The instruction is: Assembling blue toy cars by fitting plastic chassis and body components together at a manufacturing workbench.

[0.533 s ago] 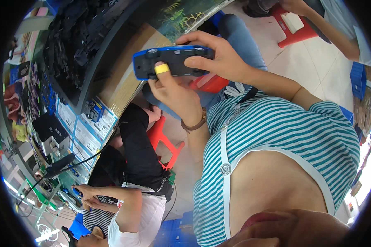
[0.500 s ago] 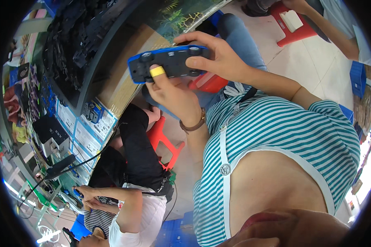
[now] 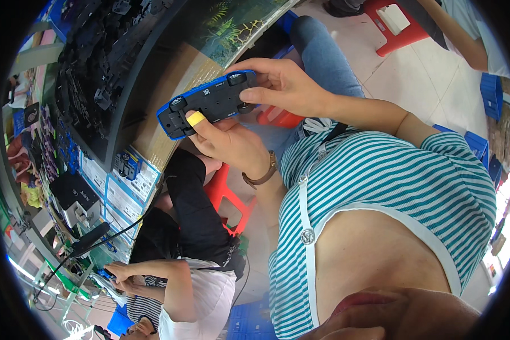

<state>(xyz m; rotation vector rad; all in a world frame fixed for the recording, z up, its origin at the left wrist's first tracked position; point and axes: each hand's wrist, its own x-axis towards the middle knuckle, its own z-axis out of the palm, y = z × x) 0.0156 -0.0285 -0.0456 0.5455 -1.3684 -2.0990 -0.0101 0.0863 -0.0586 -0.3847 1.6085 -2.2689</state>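
Both my hands hold a blue toy car [image 3: 212, 101] above the table's edge, its black underside with wheels facing up. My left hand [image 3: 235, 148] grips the near-left end from below; its thumb, with a yellow wrap around it, presses on the underside. My right hand [image 3: 292, 89] pinches the other end, thumb on the black base near a wheel and fingers around the far side. The car's top and the fingertips beneath it are hidden.
A large black tray [image 3: 131, 73] of black plastic parts stands on the table. Another blue toy car [image 3: 127, 165] lies on printed sheets [image 3: 122, 201]. A co-worker in a white shirt [image 3: 201, 294] sits at left near a red stool [image 3: 232, 198]. Blue crates [image 3: 491, 97] stand at right.
The toy car and both my hands have shifted left and a little down. The car has tilted more, its left end lower. Both hands keep their hold.
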